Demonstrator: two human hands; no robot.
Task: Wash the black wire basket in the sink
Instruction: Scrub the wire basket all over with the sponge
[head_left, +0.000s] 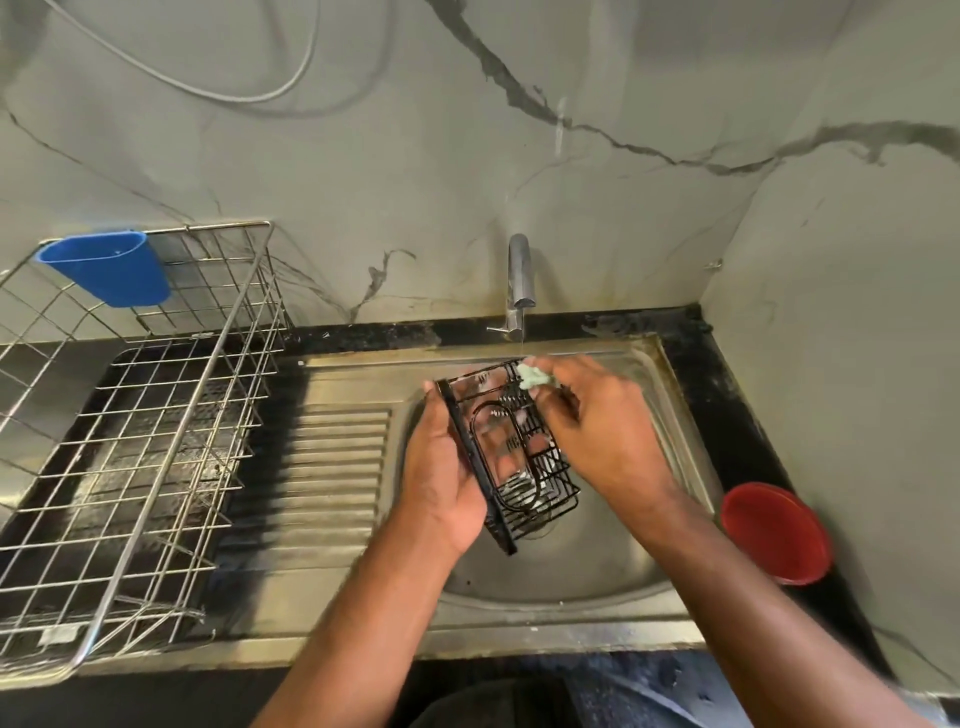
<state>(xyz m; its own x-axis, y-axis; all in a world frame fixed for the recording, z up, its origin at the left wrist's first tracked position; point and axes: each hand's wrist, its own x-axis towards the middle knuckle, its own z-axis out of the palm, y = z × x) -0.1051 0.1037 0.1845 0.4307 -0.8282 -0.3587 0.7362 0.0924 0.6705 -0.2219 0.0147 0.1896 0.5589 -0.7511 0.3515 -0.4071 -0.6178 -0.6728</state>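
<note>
You hold the black wire basket (511, 457) over the bowl of the steel sink (582, 582), tipped on its side so its open grid faces you. It is a small, narrow rectangular caddy of thin black wire, with close parallel bars along one long side and across the near end, a rounded oval loop of wire inside, and a solid black strip running down its left edge. Through the bars you see the wet steel below and the drain near the basket's 6 o'clock end.

Your left hand (441, 467) grasps the basket from 9 o'clock, with the palm against the black strip and the fingers wrapped behind the frame. Your right hand (597, 426) comes in from 3 o'clock, fingers pinched around a pale green scrub pad (532, 376) pressed onto the basket's far corner at 12 o'clock. A thin stream of water falls from the chrome tap (519, 283) right at that corner.

At 9 o'clock a steel wire dish rack (156, 441) sits on the draining board, a blue plastic cup (111, 273) hooked on its back rail. At 3 o'clock a red bowl (776, 532) rests on the dark counter (737, 395).
</note>
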